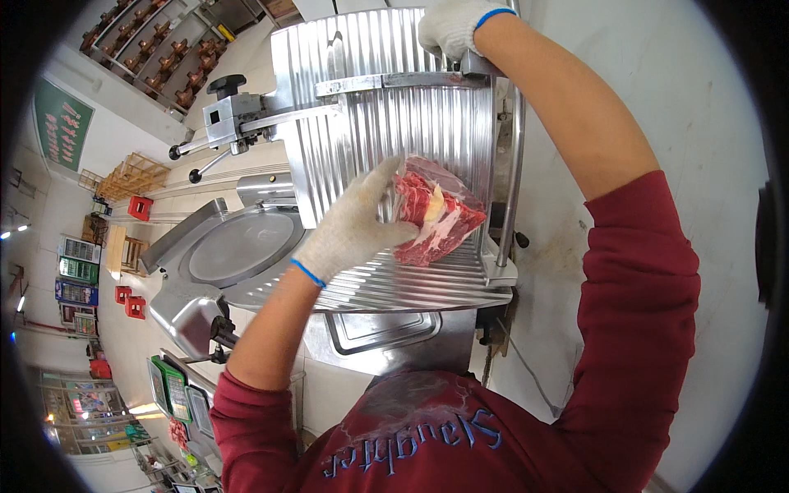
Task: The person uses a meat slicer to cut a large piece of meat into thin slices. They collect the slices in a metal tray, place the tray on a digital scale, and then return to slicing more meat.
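A piece of raw red meat (441, 225) with pale fat lies on the ribbed metal carriage (425, 129) of a meat slicer, towards its lower right. My left hand (354, 219), in a white knit glove with a blue cuff, grips the meat's left edge, thumb below and fingers above. At the carriage's top right, my gloved right hand (453, 31) is curled over the end of the slicer's metal pusher bar (425, 80); its fingertips are partly hidden. To the left of the carriage is the slicer's round blade cover (243, 246).
A clamp with a black knob (226, 86) and levers juts out left of the carriage. A metal guide rod (511, 185) runs along its right side, beside a white wall (641, 92). A metal tray (385, 330) sits below. Green-framed scales (169, 385) stand at lower left.
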Motion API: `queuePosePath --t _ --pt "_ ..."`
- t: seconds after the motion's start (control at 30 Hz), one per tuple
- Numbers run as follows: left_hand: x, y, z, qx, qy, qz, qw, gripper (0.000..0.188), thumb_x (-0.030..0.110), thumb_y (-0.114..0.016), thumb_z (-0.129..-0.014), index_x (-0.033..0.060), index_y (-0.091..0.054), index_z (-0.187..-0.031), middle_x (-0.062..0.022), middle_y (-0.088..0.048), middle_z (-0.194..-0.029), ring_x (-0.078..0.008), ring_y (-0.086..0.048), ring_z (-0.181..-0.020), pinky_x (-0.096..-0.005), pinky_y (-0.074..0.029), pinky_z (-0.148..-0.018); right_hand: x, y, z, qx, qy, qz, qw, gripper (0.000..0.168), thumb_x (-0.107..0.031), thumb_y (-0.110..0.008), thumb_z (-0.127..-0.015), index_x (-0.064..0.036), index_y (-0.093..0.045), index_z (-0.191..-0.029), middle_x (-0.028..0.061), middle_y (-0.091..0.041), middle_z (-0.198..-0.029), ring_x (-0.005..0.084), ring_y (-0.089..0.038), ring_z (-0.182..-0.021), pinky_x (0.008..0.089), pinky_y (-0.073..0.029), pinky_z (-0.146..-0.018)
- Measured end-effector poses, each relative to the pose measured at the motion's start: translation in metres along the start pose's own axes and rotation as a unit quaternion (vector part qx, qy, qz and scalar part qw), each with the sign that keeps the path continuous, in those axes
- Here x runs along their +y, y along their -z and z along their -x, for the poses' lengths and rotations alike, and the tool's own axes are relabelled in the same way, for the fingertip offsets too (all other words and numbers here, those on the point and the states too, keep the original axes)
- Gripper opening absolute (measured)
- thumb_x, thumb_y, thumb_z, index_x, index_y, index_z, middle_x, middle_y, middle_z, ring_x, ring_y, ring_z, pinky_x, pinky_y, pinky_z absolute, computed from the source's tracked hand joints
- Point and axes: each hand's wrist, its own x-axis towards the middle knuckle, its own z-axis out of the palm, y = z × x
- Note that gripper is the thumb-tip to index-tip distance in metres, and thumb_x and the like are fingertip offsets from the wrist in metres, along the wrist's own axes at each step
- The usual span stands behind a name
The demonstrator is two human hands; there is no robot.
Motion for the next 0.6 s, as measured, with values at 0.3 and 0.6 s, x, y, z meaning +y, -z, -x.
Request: queuePosePath --t 0.3,0.6 --pt "-0.013 -0.019 -0.029 -0.104 0.161 0.155 0.969 0.114 0.079 -0.058 -0.089 0.0007 -0.018 -0.162 -0.0276 -0.050 -0.149 -0.0411 -0.046 -0.142 -0.0545 -0.040 -0.116 0.006 -0.005 -0.007 -0.007 0.071 0.077 0.995 0.027 -0.015 -0.067 -0.079 -0.009 -0.080 -0.102 0.0214 -0.075 -0.107 0.0371 -0.073 -0.098 0.0450 -0.057 -0.088" --pt "-0.024 -0.044 -0.035 -0.115 0.156 0.463 0.865 0.068 0.040 -0.064 -0.097 0.0071 -0.039 -0.151 -0.0107 -0.063 -0.135 -0.0228 -0.062 -0.123 -0.0385 -0.049 -0.107 0.008 -0.013 -0.017 -0.002 0.071 0.072 0.995 0.027 -0.013 -0.068 -0.078 -0.008 -0.080 -0.101 0.0215 -0.075 -0.107 0.0370 -0.073 -0.099 0.0454 -0.057 -0.089"
